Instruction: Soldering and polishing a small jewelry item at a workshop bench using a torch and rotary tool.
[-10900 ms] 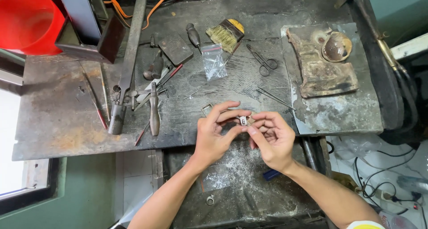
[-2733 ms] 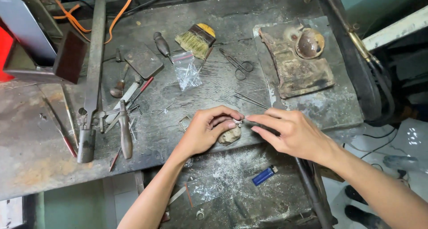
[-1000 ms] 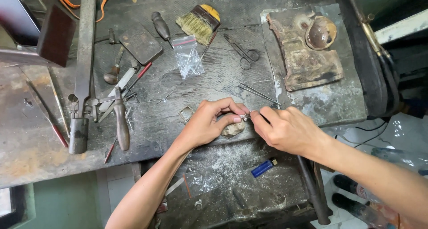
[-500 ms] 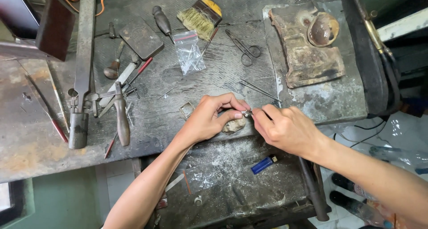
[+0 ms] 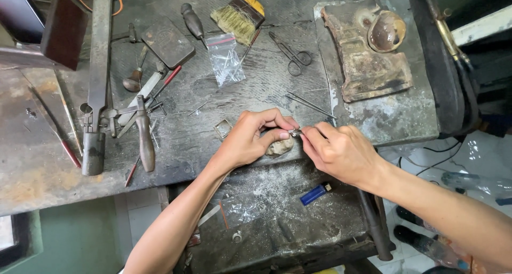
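My left hand [image 5: 250, 138] and my right hand [image 5: 338, 152] meet over the front edge of a dark, worn workbench [image 5: 176, 162]. Between their fingertips they pinch a tiny silvery metal piece [image 5: 295, 131]. Its exact shape is too small to tell. Under the fingers a pale rounded lump [image 5: 279, 146] rests on the bench. A small square metal frame [image 5: 223, 129] lies just left of my left hand.
Pliers [image 5: 143, 135], a long metal bar [image 5: 97, 71], a screwdriver [image 5: 192, 21], a brush [image 5: 240, 17], a clear plastic bag [image 5: 225, 58], scissors [image 5: 292, 53] and thin rods [image 5: 310, 104] lie on the bench. A charred block [image 5: 365, 55] sits back right. A blue lighter [image 5: 314, 194] lies on the lower tray.
Both hands stay pinched together on the small piece and have barely shifted; the view has moved slightly. The red tub seen in the oldest frame is out of view.
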